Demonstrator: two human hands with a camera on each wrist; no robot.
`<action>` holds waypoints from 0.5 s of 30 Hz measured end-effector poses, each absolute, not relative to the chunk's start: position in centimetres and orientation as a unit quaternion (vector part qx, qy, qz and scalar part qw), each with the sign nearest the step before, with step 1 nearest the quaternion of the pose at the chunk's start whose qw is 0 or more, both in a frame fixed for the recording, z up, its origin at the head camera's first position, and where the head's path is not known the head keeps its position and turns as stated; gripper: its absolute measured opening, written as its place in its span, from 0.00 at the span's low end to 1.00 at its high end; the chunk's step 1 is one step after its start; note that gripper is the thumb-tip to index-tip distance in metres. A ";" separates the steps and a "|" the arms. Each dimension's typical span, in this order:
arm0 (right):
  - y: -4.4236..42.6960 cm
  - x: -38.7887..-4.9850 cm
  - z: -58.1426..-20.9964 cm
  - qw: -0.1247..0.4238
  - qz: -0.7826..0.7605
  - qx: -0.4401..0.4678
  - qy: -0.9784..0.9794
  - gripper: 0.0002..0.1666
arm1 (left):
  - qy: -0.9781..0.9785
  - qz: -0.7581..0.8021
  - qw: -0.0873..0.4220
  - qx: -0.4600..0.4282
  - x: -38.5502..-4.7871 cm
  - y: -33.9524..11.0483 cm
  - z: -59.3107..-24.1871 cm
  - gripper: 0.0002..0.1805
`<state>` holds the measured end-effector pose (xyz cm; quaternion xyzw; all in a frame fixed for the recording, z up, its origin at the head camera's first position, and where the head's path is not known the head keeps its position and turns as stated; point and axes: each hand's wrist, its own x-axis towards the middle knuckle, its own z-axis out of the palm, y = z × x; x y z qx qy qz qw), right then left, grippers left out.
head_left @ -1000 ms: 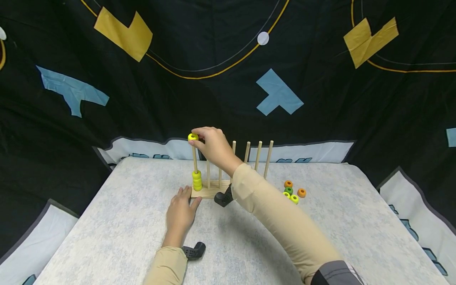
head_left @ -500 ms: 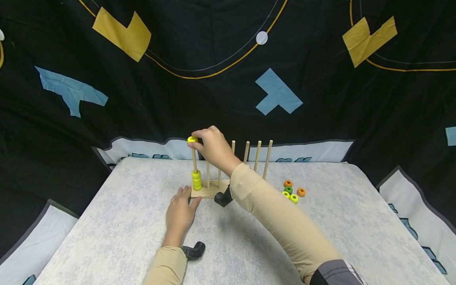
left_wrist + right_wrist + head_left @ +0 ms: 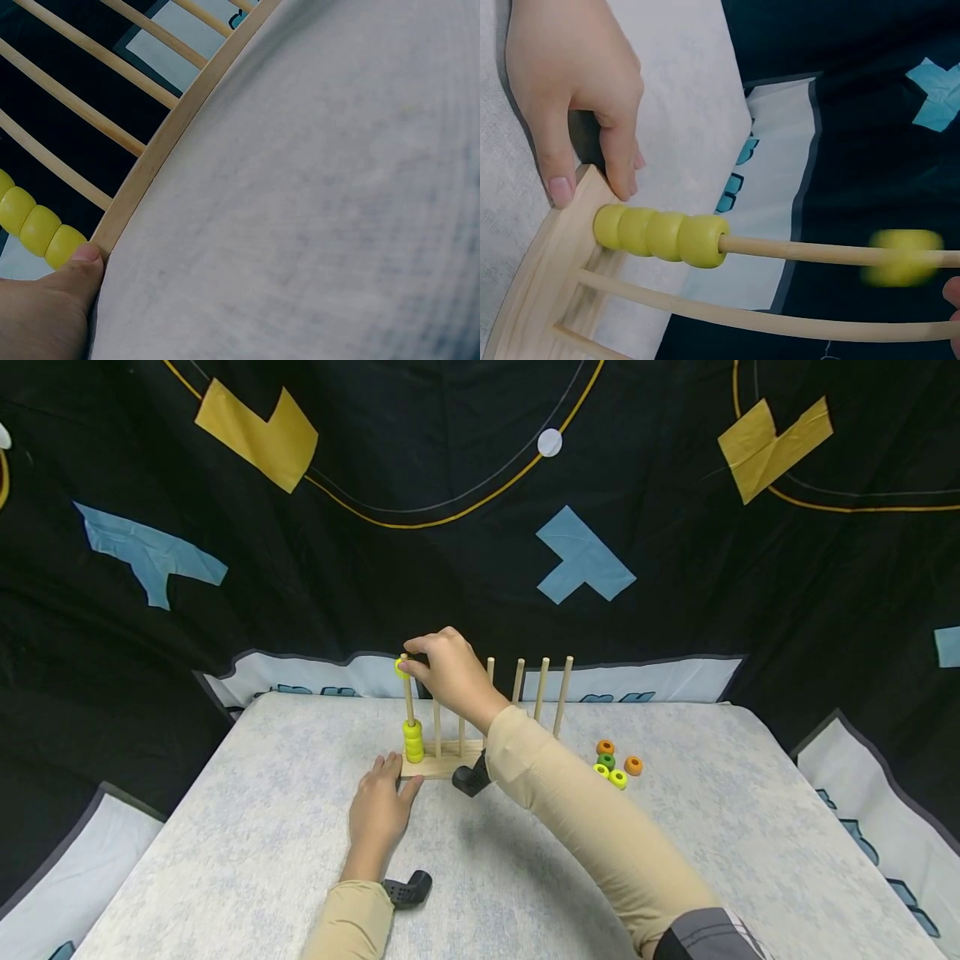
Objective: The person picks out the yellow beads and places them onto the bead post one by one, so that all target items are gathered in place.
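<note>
A wooden peg stand [image 3: 442, 767] with upright pegs stands on the table. Its leftmost peg carries a stack of yellow beads [image 3: 413, 742] at the bottom. One more yellow bead [image 3: 902, 257], blurred in the right wrist view, is around the upper part of that same peg, apart from the stack. My right hand [image 3: 455, 678] is beside the peg's top; its fingertips, partly seen at the right wrist view's edge, stand apart from the bead. My left hand [image 3: 378, 808] holds the left end of the stand's base between thumb and fingers.
Right of the stand lie loose beads: orange beads [image 3: 633, 766], a green bead [image 3: 606, 762] and yellow beads [image 3: 618, 779]. The other pegs [image 3: 562, 697] bear no visible beads. A dark curtain [image 3: 465, 568] hangs behind the table [image 3: 247, 827].
The upper yellow bead has gone from the peg's tip to a little below it, and my right fingers have let go of it. My left hand has stayed put.
</note>
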<state>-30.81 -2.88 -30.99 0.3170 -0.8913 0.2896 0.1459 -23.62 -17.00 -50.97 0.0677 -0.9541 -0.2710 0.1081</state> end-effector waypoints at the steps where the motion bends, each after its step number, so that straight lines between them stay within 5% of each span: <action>1: -2.8 -30.8 -30.9 0.147 0.292 0.318 -0.890 0.21 | -0.954 -0.271 0.107 0.067 -23.6 -17.0 -51.0 0.36; 15: -0.5 -28.9 -31.4 0.184 0.359 0.316 -0.859 0.22 | -0.951 -0.275 0.121 0.068 -23.6 -16.9 -51.0 0.35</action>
